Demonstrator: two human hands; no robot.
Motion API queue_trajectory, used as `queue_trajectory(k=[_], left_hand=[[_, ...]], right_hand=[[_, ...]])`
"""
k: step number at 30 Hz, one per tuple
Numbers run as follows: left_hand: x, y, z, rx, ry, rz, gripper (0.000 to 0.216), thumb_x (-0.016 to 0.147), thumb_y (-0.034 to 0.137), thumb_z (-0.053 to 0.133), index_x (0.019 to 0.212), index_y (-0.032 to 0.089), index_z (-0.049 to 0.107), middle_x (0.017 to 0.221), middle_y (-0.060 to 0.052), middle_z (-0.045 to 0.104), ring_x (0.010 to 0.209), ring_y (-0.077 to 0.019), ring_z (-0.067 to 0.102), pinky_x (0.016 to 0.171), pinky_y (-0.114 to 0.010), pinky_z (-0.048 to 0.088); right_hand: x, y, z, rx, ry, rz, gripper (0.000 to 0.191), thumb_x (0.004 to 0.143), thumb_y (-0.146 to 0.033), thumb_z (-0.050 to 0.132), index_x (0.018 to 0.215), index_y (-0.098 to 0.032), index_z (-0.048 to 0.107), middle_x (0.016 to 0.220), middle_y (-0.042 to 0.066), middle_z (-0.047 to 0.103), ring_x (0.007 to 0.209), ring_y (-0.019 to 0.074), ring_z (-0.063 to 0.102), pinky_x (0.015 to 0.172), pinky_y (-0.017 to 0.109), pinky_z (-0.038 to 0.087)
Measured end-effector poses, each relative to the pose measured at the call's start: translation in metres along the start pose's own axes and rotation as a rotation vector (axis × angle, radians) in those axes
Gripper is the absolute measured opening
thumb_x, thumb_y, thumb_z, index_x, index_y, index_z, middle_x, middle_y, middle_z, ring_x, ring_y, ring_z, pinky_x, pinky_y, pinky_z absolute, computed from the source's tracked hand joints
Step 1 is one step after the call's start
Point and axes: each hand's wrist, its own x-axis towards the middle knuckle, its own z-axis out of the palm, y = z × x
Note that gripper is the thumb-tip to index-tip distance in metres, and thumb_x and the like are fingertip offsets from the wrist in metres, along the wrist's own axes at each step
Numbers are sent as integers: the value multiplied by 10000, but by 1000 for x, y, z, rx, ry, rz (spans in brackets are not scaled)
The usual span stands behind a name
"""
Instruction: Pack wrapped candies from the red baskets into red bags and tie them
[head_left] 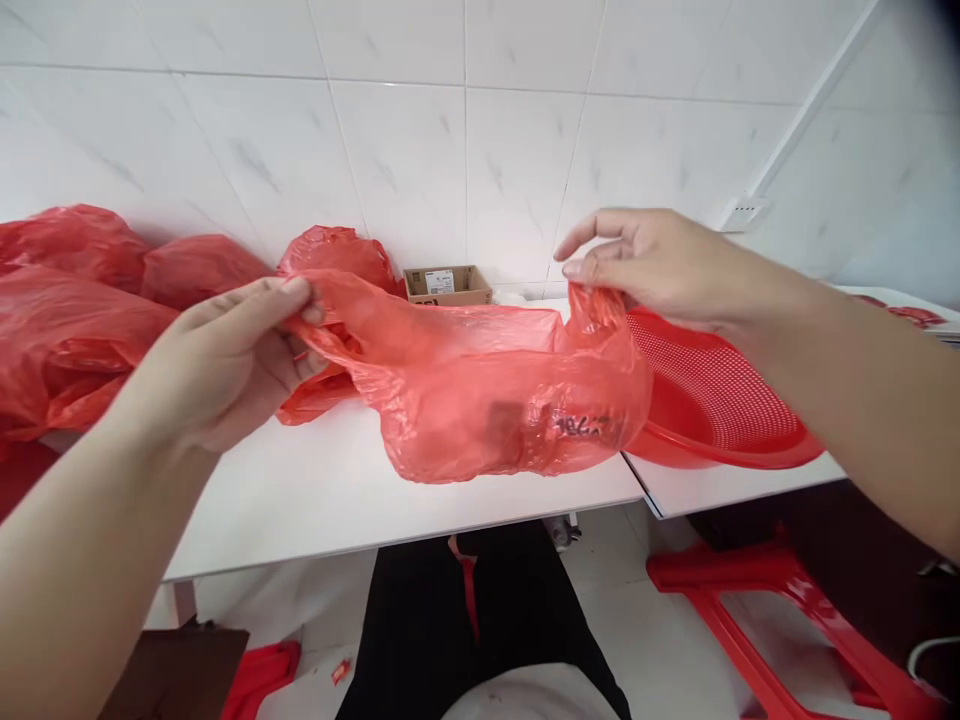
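A translucent red plastic bag (480, 410) is stretched between my two hands above the front of the white table. My left hand (232, 350) pinches its left handle between thumb and fingers. At the other end, my right hand (637, 260) grips the gathered right handle. Dark handwriting shows on the bag's lower right side. Something dark and box-like shows faintly through the plastic; I cannot make out what it is. The mouth of the bag gapes upward between the hands.
Several filled red bags (82, 320) crowd the table's left side. Against the tiled wall stands a small cardboard box (448, 287). A red perforated basket (720, 400) sits on the right, partly behind my right forearm. Below it is a red plastic stool (742, 575).
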Motion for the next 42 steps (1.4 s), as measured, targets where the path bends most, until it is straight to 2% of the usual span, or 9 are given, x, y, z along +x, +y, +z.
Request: queue_trajectory(k=[5,10,13,17,22,30,33,37,42], left_hand=[[4,7,13,25,-29,-4,219,930,258,525,756,136,574,751,64,576,708,-50,525,674,-180,417],[9,-4,5,-23,28,-16,230,881,280,582,690,153,598,672,29,548,625,-75,530,604,-196,462],[12,-13,0,-15,47,-64,252,860,283,614,646,155,573,626,21,506,567,-81,496,549,-209,465],[13,-24,-3,-13,114,-141,200,828,289,660,700,150,594,663,20,532,566,-79,495,534,-206,455],[13,-28,-3,-64,85,-170,224,826,303,657,681,152,576,633,31,524,555,-70,502,554,-189,463],[8,-17,-5,-172,151,-165,214,852,285,625,671,174,604,608,24,563,515,-77,506,502,-193,439],[7,-13,-2,-178,156,-103,156,827,335,664,839,182,693,759,-1,642,655,-102,581,609,-211,497],[-1,-20,6,-145,141,-69,371,799,394,702,1148,271,674,988,-25,679,891,-158,618,782,-291,519],[-18,-46,6,-15,14,-123,525,775,358,738,1281,320,603,1027,-8,672,921,-167,594,865,-333,469]], right_hand=[[10,-22,-2,-60,89,-42,211,908,-181,568,1100,-100,601,708,-38,612,610,44,594,659,255,473],[18,-21,3,-105,165,-55,76,894,-111,588,948,-155,620,604,-38,584,555,92,593,577,236,484],[22,-28,7,-103,101,-79,112,857,-70,611,840,-181,615,573,-33,563,524,113,570,504,239,463],[22,-58,19,-7,240,-317,133,870,-93,587,819,-215,587,591,-39,523,532,120,542,458,241,426],[24,-86,40,28,-18,-394,172,839,-81,614,765,-231,573,604,-44,562,550,107,529,519,239,404],[45,-45,26,151,-33,-196,144,785,-115,706,863,-200,619,655,-7,624,522,110,528,517,252,396],[42,-32,21,222,-74,-117,197,770,-86,711,931,-170,637,686,1,643,489,91,547,462,217,368],[26,-22,23,280,-183,-43,231,807,-81,657,1023,-162,650,692,13,664,502,103,597,396,184,323],[1,2,40,277,-383,-2,262,803,-173,682,1060,-204,640,791,24,692,579,139,657,415,201,405]])
